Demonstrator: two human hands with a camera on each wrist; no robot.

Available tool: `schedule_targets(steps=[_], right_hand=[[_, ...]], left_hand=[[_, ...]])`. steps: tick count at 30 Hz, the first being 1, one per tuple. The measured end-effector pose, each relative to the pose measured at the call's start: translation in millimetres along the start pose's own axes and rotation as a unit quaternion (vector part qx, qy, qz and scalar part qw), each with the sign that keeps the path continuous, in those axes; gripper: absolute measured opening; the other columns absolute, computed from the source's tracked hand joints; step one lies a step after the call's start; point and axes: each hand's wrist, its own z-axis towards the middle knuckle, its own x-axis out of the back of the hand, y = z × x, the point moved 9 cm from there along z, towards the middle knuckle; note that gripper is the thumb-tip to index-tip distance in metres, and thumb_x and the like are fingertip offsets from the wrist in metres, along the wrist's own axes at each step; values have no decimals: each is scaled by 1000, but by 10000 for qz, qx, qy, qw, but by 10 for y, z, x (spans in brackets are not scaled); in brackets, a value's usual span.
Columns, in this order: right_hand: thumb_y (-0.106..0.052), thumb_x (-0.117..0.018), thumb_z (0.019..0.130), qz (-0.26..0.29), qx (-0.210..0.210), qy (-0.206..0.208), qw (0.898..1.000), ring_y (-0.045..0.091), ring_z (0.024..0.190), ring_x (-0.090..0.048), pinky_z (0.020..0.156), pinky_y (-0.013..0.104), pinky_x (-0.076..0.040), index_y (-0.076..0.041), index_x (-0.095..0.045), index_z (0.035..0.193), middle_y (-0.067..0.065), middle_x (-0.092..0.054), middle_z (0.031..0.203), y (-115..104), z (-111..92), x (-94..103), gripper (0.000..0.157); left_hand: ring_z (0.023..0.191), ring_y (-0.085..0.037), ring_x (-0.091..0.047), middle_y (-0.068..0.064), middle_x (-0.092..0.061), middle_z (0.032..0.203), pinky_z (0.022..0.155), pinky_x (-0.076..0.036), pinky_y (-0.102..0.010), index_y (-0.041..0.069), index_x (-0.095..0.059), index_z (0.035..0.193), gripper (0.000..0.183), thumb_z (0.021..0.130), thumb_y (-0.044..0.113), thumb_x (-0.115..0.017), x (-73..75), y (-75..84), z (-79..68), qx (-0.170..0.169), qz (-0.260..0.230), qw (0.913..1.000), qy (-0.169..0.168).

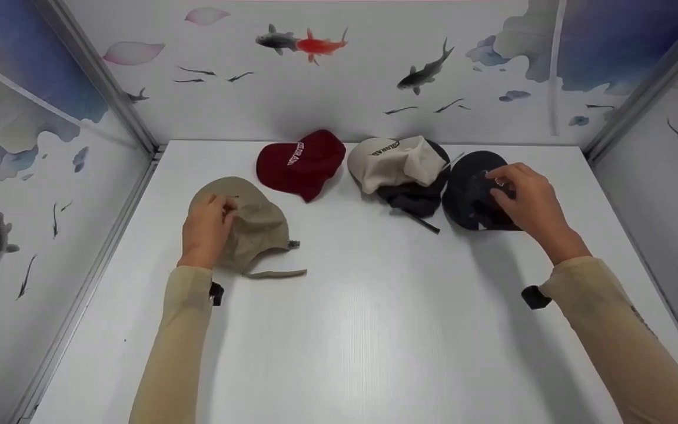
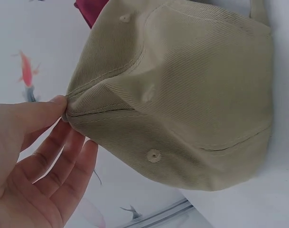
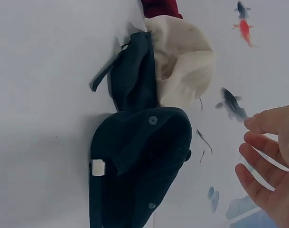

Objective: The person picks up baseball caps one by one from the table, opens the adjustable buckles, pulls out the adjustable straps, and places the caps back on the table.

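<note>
My left hand (image 1: 205, 227) pinches the crown of a khaki baseball cap (image 1: 259, 227) between thumb and fingertips. In the left wrist view the thumb and index finger grip the cap's peak (image 2: 70, 107), and the cloth is drawn up into folds below. My right hand (image 1: 530, 200) is beside a dark navy cap (image 1: 471, 197). The right wrist view shows a gap between its fingertips and that cap, with the fingers loosely bent and nothing in them. The navy cap's brim is mostly hidden.
A dark red cap (image 1: 301, 165) lies along the back of the white table (image 1: 351, 335). Between it and the navy cap, a cream and black cap (image 1: 386, 165) rests with its strap (image 1: 424, 224) trailing forward. White walls painted with fish (image 1: 277, 40) enclose three sides.
</note>
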Motion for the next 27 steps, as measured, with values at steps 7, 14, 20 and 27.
schedule_targets(steps=[7, 14, 20, 27], right_hand=[[-1, -64, 93, -38, -279, -254, 9993, 39, 106, -59, 92, 55, -50, -2, -64, 121, 22, -61, 117, 109, 12, -106, 28], [-3, -63, 95, -15, -536, -478, 9974, 40, 111, -58, 95, 56, -48, -1, -63, 122, 22, -60, 122, 197, 17, -199, 27], [-3, -63, 95, -57, -558, -522, 9971, 41, 116, -58, 98, 57, -46, 0, -63, 122, 23, -59, 125, 233, 26, -241, 28], [-4, -62, 95, -185, -603, -644, 9959, 41, 116, -57, 101, 58, -45, 1, -61, 123, 24, -60, 123, 299, 9, -288, 29]], left_hand=[[102, -38, -64, -17, -63, 111, 84, -54, -51, 4, -64, 108, 11, 100, 11, -60, -36, -167, 107, 200, 109, 9997, 22], [106, -39, -62, -19, -60, 115, 90, -53, -53, 4, -65, 111, 14, 101, 10, -58, -21, -345, 183, 504, 249, 9982, 208], [113, -40, -58, -20, -57, 120, 96, -50, -53, 2, -63, 115, 17, 102, 9, -54, -23, -448, 214, 583, 49, 9980, 248], [124, -42, -52, -21, -50, 134, 100, -48, -56, 4, -59, 126, 26, 103, 16, -55, -60, -368, 193, 346, 204, 9990, -187]])
